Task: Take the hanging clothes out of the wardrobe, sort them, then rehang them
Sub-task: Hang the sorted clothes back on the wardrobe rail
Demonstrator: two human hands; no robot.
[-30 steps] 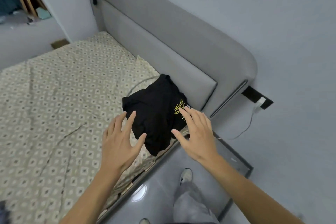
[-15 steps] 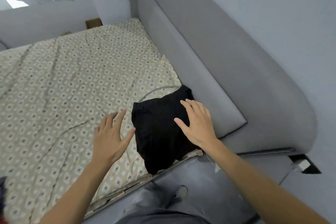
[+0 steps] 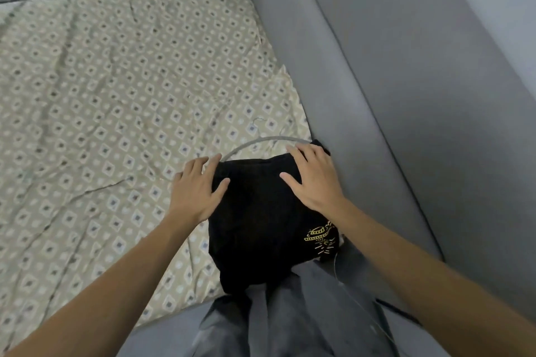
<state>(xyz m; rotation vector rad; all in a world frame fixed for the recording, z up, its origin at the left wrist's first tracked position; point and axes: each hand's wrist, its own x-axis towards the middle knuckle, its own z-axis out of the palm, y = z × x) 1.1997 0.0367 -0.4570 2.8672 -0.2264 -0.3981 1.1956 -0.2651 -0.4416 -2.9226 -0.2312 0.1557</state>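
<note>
Black garment [image 3: 255, 229], hanger [image 3: 261, 140] half-hidden

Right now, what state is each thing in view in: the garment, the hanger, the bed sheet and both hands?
black garment: bunched on the bed's corner, lower edge over the bed's side, yellow print showing
grey hanger: lying on the sheet, mostly hidden under the garment
left hand: open, fingers spread, resting on the garment's left edge
right hand: open, flat on the garment's top
patterned sheet: spread out, wrinkled
</note>
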